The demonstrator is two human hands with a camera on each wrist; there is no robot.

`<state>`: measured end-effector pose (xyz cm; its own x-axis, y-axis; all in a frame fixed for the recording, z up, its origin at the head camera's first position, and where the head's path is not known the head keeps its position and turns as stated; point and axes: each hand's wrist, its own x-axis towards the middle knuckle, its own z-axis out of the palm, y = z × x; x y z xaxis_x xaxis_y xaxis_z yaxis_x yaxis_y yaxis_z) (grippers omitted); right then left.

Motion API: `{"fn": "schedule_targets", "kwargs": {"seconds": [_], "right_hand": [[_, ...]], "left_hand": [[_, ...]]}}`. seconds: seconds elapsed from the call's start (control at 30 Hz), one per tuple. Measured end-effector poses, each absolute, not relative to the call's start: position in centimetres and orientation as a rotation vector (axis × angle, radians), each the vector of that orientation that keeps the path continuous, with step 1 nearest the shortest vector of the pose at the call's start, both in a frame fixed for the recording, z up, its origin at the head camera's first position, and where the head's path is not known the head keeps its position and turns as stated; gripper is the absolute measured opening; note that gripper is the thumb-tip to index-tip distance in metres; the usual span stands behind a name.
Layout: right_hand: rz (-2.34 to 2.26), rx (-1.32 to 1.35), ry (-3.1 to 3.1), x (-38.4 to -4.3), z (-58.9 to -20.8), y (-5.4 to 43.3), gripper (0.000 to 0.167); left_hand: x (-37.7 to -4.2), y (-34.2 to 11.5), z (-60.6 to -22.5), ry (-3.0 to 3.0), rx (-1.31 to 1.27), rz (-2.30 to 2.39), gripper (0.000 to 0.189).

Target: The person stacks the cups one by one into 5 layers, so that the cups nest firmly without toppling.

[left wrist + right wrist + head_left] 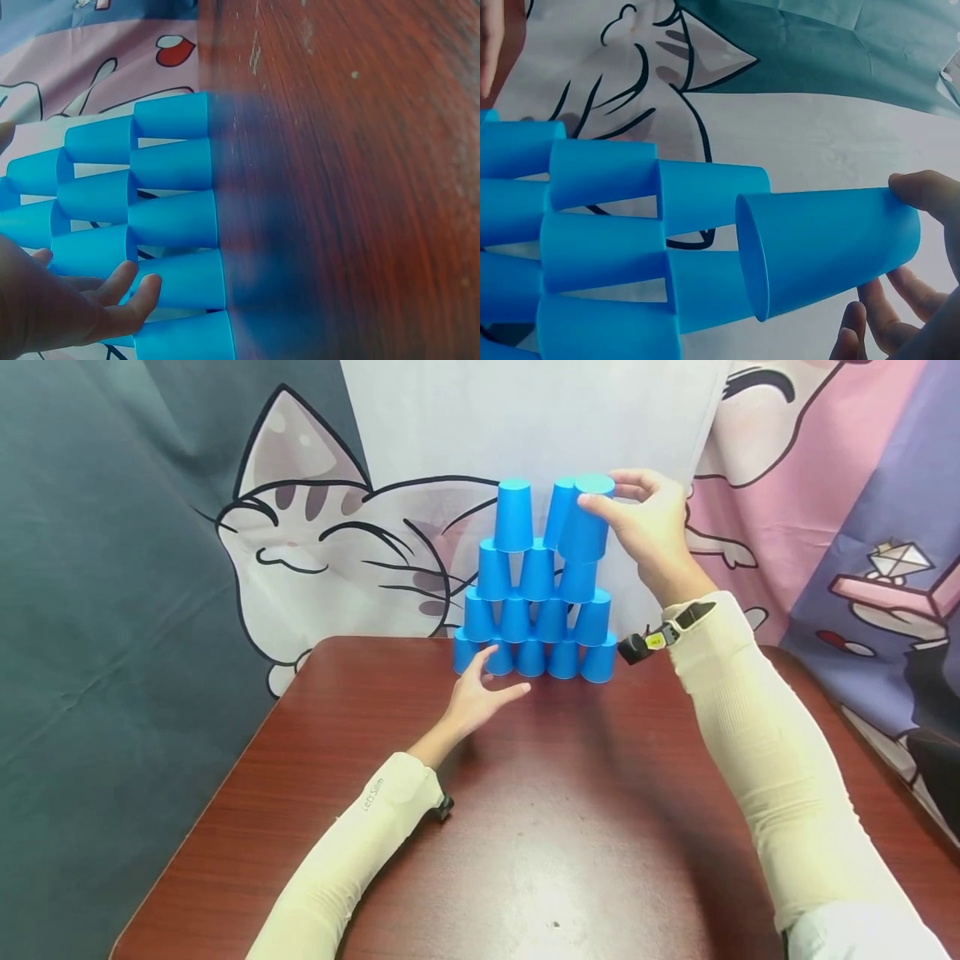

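Note:
Blue plastic cups (530, 658), all mouth down, stand in a stepped wall at the far side of the table. Two cups sit on its top level, a left one (513, 516) and a right one (558, 514). My right hand (654, 522) pinches another upside-down cup (829, 251) near its base, thumb on one side and fingers on the other. In the head view that cup overlaps the right top cup and the level below. Low before the wall, my left hand (477, 697) holds nothing, thumb and fingers spread, fingertips (150, 289) close to the bottom cups.
The brown wooden table (450, 860) stretches from the wall of cups toward me. Behind it hangs a cloth with cartoon cats (300, 552), with a plain white part behind the cups. A dark green cloth (112, 652) hangs at the left.

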<state>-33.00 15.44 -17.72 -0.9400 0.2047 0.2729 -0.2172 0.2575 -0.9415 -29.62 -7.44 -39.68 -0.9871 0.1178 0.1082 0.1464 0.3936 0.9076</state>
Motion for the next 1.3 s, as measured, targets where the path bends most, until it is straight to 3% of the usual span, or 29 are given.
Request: {"fn": "schedule_targets", "kwargs": {"seconds": [0.77,1.3], "right_hand": [[1.734,0.120,-2.142,-37.3,-12.6,12.0,0.056],[1.723,0.057,-2.177,-40.4,-12.2,11.4,0.057]], "left_hand": [[-29.2,-8.3,-39.2,-2.596,-0.243,-1.704,0.088],[-28.7,-8.4,-40.1,-2.583,-0.216,-1.713,0.087]]}}
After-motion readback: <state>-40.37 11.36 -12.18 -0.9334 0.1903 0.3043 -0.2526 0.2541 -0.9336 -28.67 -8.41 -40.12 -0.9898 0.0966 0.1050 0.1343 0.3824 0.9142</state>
